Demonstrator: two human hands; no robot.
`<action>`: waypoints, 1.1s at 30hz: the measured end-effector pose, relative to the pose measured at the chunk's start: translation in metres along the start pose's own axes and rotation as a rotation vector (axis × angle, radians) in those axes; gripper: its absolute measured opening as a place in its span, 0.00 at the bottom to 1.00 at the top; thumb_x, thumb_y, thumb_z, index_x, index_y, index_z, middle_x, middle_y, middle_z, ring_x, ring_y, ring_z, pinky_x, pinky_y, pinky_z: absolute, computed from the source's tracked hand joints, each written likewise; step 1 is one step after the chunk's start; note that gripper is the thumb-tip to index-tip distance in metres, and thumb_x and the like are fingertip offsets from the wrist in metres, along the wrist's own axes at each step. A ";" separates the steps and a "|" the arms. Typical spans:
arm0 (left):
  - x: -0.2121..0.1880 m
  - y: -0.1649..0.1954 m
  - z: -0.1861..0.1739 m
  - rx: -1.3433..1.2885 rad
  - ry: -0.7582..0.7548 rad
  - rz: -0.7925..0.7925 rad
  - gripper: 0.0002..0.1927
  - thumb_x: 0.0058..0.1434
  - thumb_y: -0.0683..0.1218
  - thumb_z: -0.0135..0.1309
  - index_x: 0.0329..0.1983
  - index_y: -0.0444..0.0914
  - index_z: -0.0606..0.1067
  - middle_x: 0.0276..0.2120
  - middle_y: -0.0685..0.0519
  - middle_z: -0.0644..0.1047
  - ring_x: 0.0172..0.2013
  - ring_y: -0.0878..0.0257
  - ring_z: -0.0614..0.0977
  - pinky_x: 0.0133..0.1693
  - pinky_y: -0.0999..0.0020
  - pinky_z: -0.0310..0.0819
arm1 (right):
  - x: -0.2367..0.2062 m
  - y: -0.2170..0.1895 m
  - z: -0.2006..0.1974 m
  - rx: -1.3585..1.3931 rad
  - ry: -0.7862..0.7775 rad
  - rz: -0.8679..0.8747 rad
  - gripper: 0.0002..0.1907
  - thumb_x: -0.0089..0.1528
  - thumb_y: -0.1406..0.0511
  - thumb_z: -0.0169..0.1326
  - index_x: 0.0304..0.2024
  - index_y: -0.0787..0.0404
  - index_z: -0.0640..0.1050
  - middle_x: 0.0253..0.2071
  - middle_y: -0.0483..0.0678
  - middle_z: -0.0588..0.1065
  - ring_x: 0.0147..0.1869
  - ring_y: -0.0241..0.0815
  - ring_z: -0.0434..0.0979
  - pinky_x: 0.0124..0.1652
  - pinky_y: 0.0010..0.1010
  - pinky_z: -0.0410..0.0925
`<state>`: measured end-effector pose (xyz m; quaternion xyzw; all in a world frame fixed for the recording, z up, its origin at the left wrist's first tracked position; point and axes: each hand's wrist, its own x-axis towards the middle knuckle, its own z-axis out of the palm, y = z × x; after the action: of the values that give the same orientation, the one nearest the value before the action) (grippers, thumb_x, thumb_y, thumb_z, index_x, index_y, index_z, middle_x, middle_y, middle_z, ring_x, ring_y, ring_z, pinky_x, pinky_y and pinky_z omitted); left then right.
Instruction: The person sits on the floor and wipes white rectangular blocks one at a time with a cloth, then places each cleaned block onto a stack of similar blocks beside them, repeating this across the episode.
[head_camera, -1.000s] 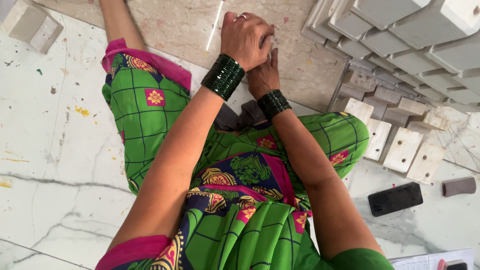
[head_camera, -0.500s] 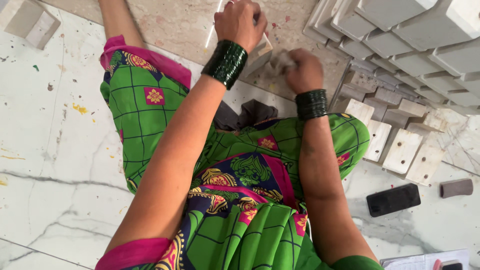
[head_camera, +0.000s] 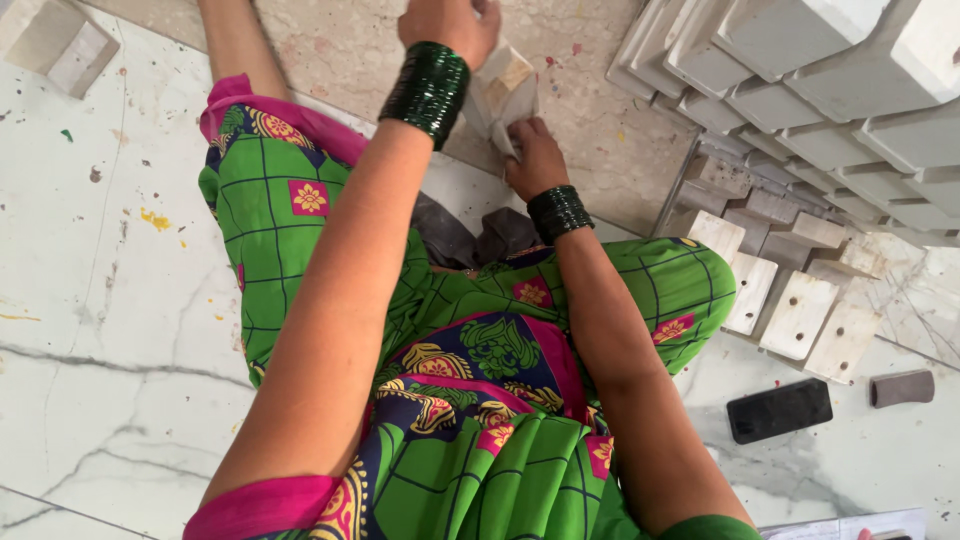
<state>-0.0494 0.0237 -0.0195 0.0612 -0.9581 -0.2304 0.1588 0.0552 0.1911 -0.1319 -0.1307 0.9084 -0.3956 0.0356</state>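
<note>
Item, held: one pale block, off-white with a tan face, lifted clear of the floor at about 12 o'clock from the person's lap. Left hand is clenched over its upper end, partly cut by the top edge of the view, so the fingers cannot be counted. Right hand grips the lower end from beneath, with a scrap of pale cloth or paper pinched against the block (which of the two cannot be told); the two-ended grip seems meant to steady the piece while its face is worked. Both wrists carry stacked dark green bangles. Item, seat: the person sits on a white marble floor in a green checked garment with pink border, knees spread so the work sits between them. Item, dark grey cloth, bunched at the lap's far edge, just below the right wrist, within easy reach. Item, stock: rows of similar white blocks stacked tilted at 1 to 2 o'clock, leaning on each other; smaller flat pieces with drilled holes lie at 3 o'clock beside the right knee. Item, black rectangular slab and a small grey-brown block at 4 o'clock, lying flat, well apart from the hands. Item, a further pale block at 10 o'clock, set aside alone.
</note>
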 end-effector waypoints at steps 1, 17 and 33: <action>0.002 -0.005 -0.005 -0.012 -0.016 -0.032 0.12 0.55 0.56 0.60 0.30 0.44 0.81 0.29 0.45 0.82 0.32 0.43 0.84 0.34 0.45 0.77 | 0.001 0.001 -0.001 -0.011 -0.003 0.013 0.19 0.52 0.70 0.57 0.47 0.62 0.77 0.49 0.58 0.74 0.51 0.62 0.75 0.50 0.46 0.69; 0.007 -0.016 -0.026 -0.110 -0.068 -0.278 0.09 0.53 0.55 0.60 0.28 0.46 0.79 0.34 0.51 0.83 0.36 0.45 0.83 0.36 0.47 0.77 | 0.009 -0.016 0.009 -0.074 0.106 -0.071 0.44 0.48 0.76 0.53 0.69 0.75 0.58 0.70 0.75 0.57 0.69 0.71 0.60 0.60 0.49 0.62; -0.019 -0.035 -0.033 -0.205 -0.150 0.245 0.11 0.59 0.54 0.65 0.39 0.46 0.79 0.47 0.49 0.79 0.50 0.46 0.79 0.48 0.51 0.75 | 0.026 -0.014 -0.031 0.157 0.331 -0.161 0.37 0.49 0.81 0.39 0.61 0.66 0.74 0.61 0.62 0.74 0.67 0.63 0.71 0.66 0.44 0.63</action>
<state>-0.0187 -0.0176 -0.0132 -0.0897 -0.9391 -0.3097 0.1190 0.0280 0.1965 -0.0997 -0.1329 0.8548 -0.4830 -0.1356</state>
